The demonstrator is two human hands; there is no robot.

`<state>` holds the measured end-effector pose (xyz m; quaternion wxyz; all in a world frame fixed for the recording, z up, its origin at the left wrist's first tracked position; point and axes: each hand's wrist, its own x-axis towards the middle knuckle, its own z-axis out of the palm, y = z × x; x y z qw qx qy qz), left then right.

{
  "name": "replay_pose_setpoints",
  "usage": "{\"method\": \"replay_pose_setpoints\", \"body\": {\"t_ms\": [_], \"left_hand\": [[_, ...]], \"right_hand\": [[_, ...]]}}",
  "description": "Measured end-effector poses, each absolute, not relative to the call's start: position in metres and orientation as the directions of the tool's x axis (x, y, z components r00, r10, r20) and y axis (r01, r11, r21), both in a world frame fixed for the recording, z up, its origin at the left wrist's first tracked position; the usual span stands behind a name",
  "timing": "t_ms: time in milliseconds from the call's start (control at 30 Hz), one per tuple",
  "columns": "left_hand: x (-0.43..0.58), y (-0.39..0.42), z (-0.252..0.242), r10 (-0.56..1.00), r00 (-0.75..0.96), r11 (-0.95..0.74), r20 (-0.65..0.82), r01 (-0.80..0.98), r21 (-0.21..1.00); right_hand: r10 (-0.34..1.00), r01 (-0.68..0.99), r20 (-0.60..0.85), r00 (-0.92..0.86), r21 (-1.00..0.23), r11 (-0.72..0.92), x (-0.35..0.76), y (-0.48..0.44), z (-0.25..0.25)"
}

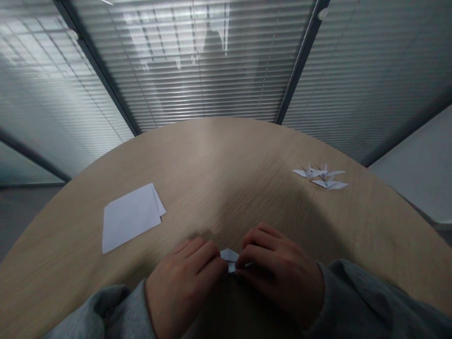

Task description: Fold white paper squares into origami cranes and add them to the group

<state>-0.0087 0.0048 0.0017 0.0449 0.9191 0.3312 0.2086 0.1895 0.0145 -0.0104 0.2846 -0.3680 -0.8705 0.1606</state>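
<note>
My left hand point(183, 278) and my right hand point(278, 268) meet low in the middle of the view, fingertips pinching a small folded piece of white paper point(229, 259) between them. Most of that paper is hidden by my fingers. To the left lies a stack of white paper sheets point(130, 219), slightly fanned at one corner. Both hands are well apart from it. Several finished origami cranes point(319, 176) sit together at the right, white with faint printed marks.
A round light wood table point(212, 160) fills the lower view, its far edge curving away. Behind it stand glass partitions point(197, 61) with slatted blinds and dark metal frames. A dim silhouette of a person shows through the blinds. Grey sleeves cover both my forearms.
</note>
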Motion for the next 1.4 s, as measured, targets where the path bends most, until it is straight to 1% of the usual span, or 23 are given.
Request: {"method": "replay_pose_setpoints", "body": {"t_ms": [200,333,400,467,633,800,867,1033,1167,1267,1400], "left_hand": [[-0.005,0.002,0.003,0.682,0.643,-0.73,0.349,0.621,0.285],[-0.004,0.002,0.003,0.694,0.645,-0.719,0.32,0.651,0.244],[-0.004,0.002,0.002,0.71,0.634,-0.703,0.307,0.666,0.249],[-0.003,0.002,0.002,0.735,0.611,-0.678,0.293,0.675,0.292],[-0.001,0.001,0.002,0.817,0.515,-0.574,0.259,0.685,0.449],[-0.002,0.002,0.003,0.865,0.47,-0.487,0.177,0.696,0.527],[-0.002,0.002,0.004,0.871,0.465,-0.473,0.159,0.703,0.531],[-0.002,0.003,0.004,0.864,0.475,-0.486,0.163,0.706,0.515],[-0.002,0.001,0.003,0.87,0.457,-0.483,0.183,0.721,0.497],[-0.001,0.0,0.002,0.876,0.447,-0.476,0.184,0.736,0.481],[0.0,0.0,0.003,0.872,0.453,-0.485,0.186,0.753,0.444]], "right_hand": [[0.78,0.586,0.342,-0.524,-0.52,0.621,0.188,0.012,-0.012],[0.813,0.612,0.294,-0.502,-0.543,0.575,0.186,0.012,-0.011],[0.828,0.628,0.265,-0.493,-0.55,0.55,0.185,0.011,-0.01],[0.838,0.639,0.244,-0.489,-0.554,0.534,0.185,0.011,-0.008],[0.879,0.688,0.176,-0.443,-0.562,0.459,0.185,0.009,-0.005],[0.912,0.702,0.154,-0.381,-0.594,0.393,0.184,0.007,-0.002],[0.919,0.702,0.142,-0.368,-0.605,0.375,0.183,0.007,0.0],[0.944,0.709,0.059,-0.324,-0.646,0.283,0.182,0.007,0.003],[0.956,0.714,0.096,-0.275,-0.645,0.271,0.181,0.005,0.001],[0.954,0.716,0.12,-0.276,-0.636,0.287,0.181,0.003,0.0],[0.946,0.741,0.163,-0.281,-0.589,0.322,0.18,0.001,-0.002]]}}
